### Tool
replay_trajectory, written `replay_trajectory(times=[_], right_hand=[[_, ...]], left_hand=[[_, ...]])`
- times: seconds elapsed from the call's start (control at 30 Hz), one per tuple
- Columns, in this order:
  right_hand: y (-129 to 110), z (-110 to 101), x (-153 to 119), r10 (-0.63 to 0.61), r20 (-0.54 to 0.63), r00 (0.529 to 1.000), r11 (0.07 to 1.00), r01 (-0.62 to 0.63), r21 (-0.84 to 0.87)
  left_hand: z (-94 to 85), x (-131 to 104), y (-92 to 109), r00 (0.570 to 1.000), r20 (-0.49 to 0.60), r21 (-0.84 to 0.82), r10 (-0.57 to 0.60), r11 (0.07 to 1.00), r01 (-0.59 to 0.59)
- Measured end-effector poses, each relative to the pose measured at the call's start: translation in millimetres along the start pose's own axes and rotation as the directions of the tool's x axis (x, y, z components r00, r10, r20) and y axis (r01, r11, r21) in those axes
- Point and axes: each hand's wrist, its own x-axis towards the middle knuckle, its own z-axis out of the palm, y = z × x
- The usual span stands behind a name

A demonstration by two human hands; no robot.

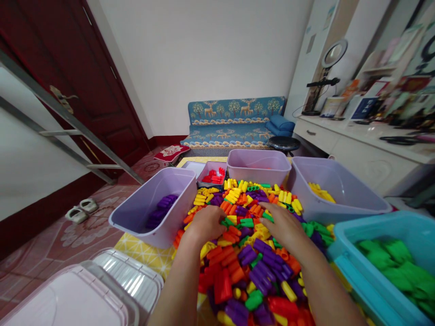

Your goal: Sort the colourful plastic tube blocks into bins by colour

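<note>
A big mixed heap of small plastic toy blocks (268, 267), shaped like joined rounded tubes, covers the middle of the table in red, orange, yellow, green and purple. My left hand (209, 222) reaches into its left side with fingers curled down; a green block (227, 222) shows at the fingertips, and what lies inside the grip is hidden. On the right side of the heap, my right hand (280, 224) rests low with its fingers apart. Close to those fingers is another green block (268, 217), and I see nothing held there.
Around the heap stand a lilac bin (185, 199) with purple blocks, a small box (204, 171) with red ones, a back lilac bin (260, 172), a right lilac bin (353, 199) with yellow blocks, and a turquoise bin (343, 231) with green ones. Stacked lids (84, 294) lie front left.
</note>
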Motion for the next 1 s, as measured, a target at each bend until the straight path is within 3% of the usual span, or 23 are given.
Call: replay_trajectory(times=[0.13, 0.3, 0.4, 0.47, 0.63, 0.77, 0.87, 1.0], right_hand=[[-1, 15, 0, -0.106, 0.093, 0.99, 0.99, 0.113, -0.079], [-19, 14, -2, -0.19, 0.166, 0.968, 0.978, 0.201, -0.051], [-24, 15, 0, -0.166, 0.13, 0.978, 0.984, 0.154, 0.094], [-25, 17, 2, -0.11, 0.091, 0.99, 0.956, 0.081, 0.281], [-34, 11, 6, 0.029, 0.044, 0.999, 0.682, -0.052, 0.73], [-43, 5, 4, 0.089, 0.064, 0.994, 0.572, -0.103, 0.814], [-45, 3, 3, 0.065, 0.063, 0.996, 0.577, -0.089, 0.812], [-43, 0, 1, 0.072, 0.076, 0.994, 0.638, -0.105, 0.763]], left_hand=[[-0.9, 0, -2, 0.997, -0.022, -0.022, -0.069, 0.997, 0.068], [2.5, 1, 0, 0.997, -0.083, -0.106, 0.003, 0.994, -0.012], [4.8, 3, 5, 0.99, -0.082, -0.256, 0.114, 0.958, -0.132], [5.9, 4, 10, 0.979, -0.104, -0.363, 0.173, 0.91, -0.2], [7.7, 8, 23, 0.972, -0.178, -0.556, 0.155, 0.799, -0.229], [9.5, 12, 27, 0.973, -0.216, -0.671, 0.079, 0.712, -0.207], [9.7, 12, 26, 0.979, -0.2, -0.736, 0.043, 0.652, -0.179], [7.5, 13, 19, 0.981, -0.192, -0.661, 0.04, 0.734, -0.159]])
